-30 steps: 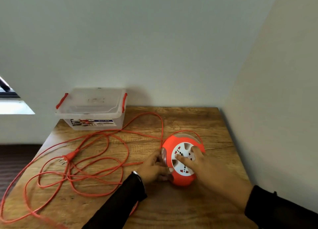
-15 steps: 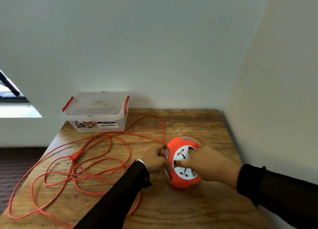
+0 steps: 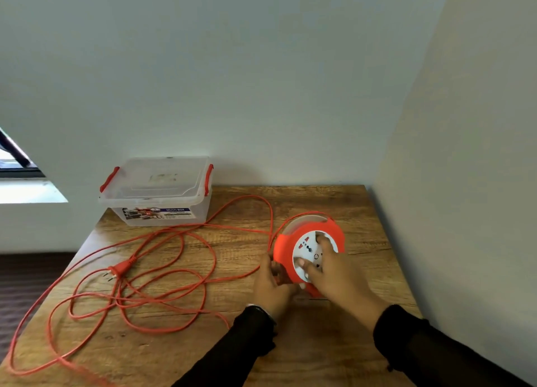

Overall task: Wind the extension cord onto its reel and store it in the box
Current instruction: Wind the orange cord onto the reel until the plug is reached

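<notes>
Your right hand (image 3: 334,273) lies flat on the white socket face of the round orange reel (image 3: 309,255), with its fingers (image 3: 322,239) spread over the sockets and pressing down on them. Your left hand (image 3: 270,287) is curled around the reel's edge at 9 o'clock, and its fingertips seem to pinch the orange cord (image 3: 162,270) just where the cord meets the reel, though that spot is blurry. Both of your arms wear black sleeves (image 3: 250,337). You have the reel tilted up on the wooden table (image 3: 334,200), near the wall at 3 o'clock. From the reel, the cord runs off toward 9 o'clock and lies in many loose, messy loops over the left half of the table. One loop hangs over the table edge at about 8 o'clock. The cord's plug (image 3: 120,269) rests on the table in the middle of those loops, well apart from your hands. The clear plastic box (image 3: 157,192) sits at about 10 o'clock from the reel, against the far wall. Its lid is on, and it has red clips on both ends.
</notes>
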{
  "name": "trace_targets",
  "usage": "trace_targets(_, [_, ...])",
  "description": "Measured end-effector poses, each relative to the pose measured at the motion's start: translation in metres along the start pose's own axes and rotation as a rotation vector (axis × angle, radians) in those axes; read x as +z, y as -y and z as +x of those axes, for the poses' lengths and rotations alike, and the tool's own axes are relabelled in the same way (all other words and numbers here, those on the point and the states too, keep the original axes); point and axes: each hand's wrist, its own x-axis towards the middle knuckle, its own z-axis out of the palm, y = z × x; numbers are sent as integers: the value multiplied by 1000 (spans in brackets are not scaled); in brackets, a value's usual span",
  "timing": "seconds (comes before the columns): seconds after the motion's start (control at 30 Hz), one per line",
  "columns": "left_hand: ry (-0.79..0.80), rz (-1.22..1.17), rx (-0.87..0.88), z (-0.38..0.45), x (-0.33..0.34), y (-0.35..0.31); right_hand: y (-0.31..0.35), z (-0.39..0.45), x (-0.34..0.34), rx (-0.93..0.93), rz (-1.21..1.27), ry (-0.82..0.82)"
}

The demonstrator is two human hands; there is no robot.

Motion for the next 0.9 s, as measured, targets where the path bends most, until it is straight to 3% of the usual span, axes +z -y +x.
trace_targets(0.1, [-30,-161,-38,-6,12,13,10,1,2,235,429,112])
trace_targets(0.3, [-50,-154,25,-8,17,20,21,1,-4,678,1159,284])
trace_targets(0.4, [-57,-166,19,-5,18,21,18,-2,-14,760,1492,370])
trace_targets(0.47, [-62,-156,-3,-3,13,22,13,-6,-17,710,1384,385])
trace_targets(0.6, [11,3,-10,5,0,15,-3,-10,-27,460,754,284])
trace_targets(0.7, [102,120,2,15,-8,1,-12,-12,-41,-46,-3,82])
trace_targets(0.77, [181,224,20,21,-13,-11,-12,-11,-48,-336,-365,97])
trace_targets(0.9, [306,436,47,31,-19,-36,-11,-6,-53,-497,-625,189])
